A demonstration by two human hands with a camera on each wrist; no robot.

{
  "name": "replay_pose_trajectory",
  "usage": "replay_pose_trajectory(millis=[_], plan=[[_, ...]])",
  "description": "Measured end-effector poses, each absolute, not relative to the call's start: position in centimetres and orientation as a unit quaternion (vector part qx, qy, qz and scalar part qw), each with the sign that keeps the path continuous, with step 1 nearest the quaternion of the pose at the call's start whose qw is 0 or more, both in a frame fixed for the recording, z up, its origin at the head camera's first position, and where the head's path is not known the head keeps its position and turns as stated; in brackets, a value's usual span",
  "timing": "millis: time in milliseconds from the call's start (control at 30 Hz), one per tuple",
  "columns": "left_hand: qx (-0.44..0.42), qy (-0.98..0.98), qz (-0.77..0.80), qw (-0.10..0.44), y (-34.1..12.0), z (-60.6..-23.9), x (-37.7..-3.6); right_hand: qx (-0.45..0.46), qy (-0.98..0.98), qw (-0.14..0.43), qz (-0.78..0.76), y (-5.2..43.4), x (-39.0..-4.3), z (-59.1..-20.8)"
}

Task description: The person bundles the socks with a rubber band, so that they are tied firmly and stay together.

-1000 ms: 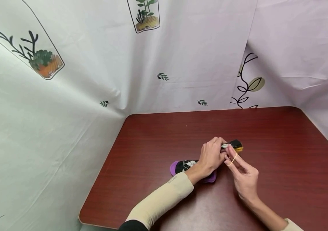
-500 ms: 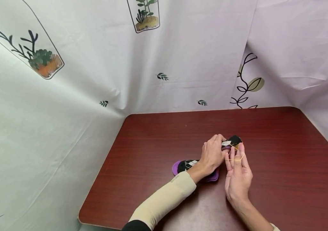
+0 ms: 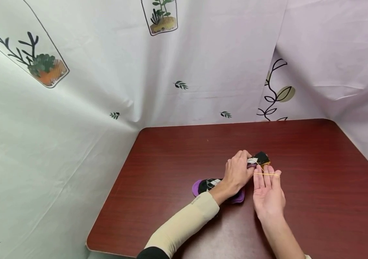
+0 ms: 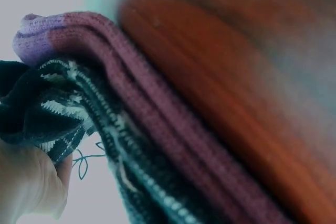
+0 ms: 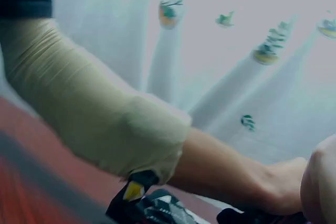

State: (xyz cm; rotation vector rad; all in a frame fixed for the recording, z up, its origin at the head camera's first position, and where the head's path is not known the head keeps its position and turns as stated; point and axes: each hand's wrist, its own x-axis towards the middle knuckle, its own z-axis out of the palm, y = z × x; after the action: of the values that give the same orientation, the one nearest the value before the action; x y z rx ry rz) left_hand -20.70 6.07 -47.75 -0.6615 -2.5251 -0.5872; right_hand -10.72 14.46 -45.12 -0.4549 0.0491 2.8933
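My left hand grips a bundle of folded socks, black and white argyle with purple and yellow parts. One end sticks out past the fingers; the purple end lies under the wrist. Facing palm up, my right hand has its fingers extended, with a thin yellow rubber band stretched across them. The band also runs up to the end of the bundle beside the left fingers. Close up in the left wrist view, purple and black knit layers lie along one another. In the right wrist view, part of the socks shows below the left forearm.
A reddish-brown table with rounded corners lies under both hands. White curtains printed with plants hang behind it and at its sides. A beige sleeve covers the left forearm.
My right hand has turned palm up and its fingers have straightened and spread, drawing the rubber band wide at the end of the socks. The left hand keeps its grip almost in place.
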Motion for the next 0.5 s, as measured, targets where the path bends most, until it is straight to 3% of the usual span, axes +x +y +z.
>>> replay_pose_trajectory(millis=[300,500], plan=[[-0.258,-0.918,-0.198,0.225,6.0,-47.9,-20.3,-0.272,0.084,0.008,0.959,17.4,-11.3,-45.4],[-0.289,-0.916,-0.157,0.230,5.9,-47.9,-20.0,-0.245,0.040,-0.074,0.966,19.6,-11.5,-46.5]])
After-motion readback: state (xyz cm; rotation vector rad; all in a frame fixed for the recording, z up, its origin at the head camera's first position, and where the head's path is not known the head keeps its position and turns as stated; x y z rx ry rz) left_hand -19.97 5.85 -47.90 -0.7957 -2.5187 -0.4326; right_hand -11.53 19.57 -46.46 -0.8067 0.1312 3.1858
